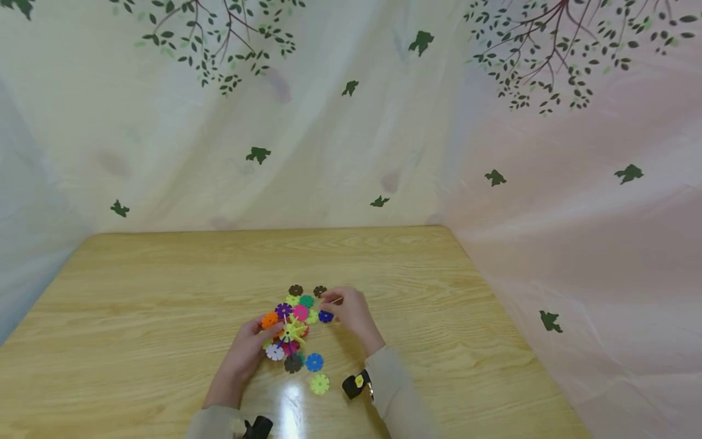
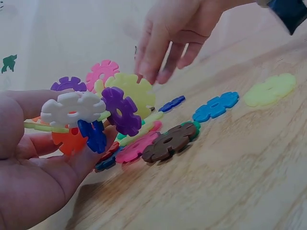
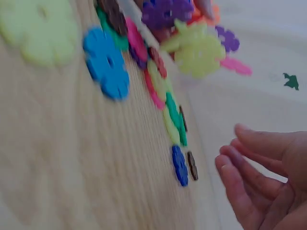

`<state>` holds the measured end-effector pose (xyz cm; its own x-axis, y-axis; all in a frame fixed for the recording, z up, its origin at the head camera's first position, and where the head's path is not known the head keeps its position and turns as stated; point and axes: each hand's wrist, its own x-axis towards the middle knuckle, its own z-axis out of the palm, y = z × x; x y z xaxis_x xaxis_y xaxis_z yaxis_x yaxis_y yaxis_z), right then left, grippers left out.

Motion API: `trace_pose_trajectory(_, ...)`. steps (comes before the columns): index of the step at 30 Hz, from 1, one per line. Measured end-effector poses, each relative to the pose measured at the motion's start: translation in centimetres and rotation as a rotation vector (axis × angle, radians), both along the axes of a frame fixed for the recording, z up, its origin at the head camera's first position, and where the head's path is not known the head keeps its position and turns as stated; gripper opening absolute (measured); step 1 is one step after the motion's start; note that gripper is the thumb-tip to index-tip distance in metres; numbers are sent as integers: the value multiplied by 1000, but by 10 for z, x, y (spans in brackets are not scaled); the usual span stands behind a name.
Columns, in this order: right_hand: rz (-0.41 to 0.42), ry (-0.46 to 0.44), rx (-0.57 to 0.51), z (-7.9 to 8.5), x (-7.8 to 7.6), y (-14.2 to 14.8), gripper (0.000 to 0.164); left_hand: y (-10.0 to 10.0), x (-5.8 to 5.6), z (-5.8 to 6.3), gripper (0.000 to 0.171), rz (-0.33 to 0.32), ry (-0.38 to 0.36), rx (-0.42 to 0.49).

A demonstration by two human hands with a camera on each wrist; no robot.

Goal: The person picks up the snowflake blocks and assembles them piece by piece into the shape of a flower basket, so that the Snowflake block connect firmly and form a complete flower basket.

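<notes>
Leaf-printed sheeting (image 1: 323, 122) backs the counter (image 1: 164, 292). Squeezing too hard, the left hand (image 1: 245, 350), pinching a cluster of joined discs (image 1: 293, 332) just above it, could spring the slotted joints; the right hand (image 1: 349, 309), fingers parted and empty, might knock nearby loose discs (image 1: 326, 316) askew.

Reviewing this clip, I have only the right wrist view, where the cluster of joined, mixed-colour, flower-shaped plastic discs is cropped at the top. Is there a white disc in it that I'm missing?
Observer: Yes. The left wrist view shows a white, flower-shaped plastic disc in the cluster, by the left hand.
Operator: Does any clothing show? My picture has none.
Observer: Pale long fabric sleeves, both visible in the head view.
Operator: Anything attached near the right one?
Observer: Yes, the head view shows a small black device at the end of that sleeve.
</notes>
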<state>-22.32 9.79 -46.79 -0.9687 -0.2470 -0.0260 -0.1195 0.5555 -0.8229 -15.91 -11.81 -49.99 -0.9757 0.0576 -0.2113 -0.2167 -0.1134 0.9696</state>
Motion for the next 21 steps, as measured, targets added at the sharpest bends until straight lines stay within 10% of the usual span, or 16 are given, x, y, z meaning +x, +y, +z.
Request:
trace_pose_trajectory(12, 116, 37, 450, -3, -13, -2, 18, -3, 0, 2, 41, 33, -13, 52)
trace_pose_trajectory(21, 12, -101, 91, 0, 4, 0, 6, -1, 0, 1, 40, 51, -15, 60)
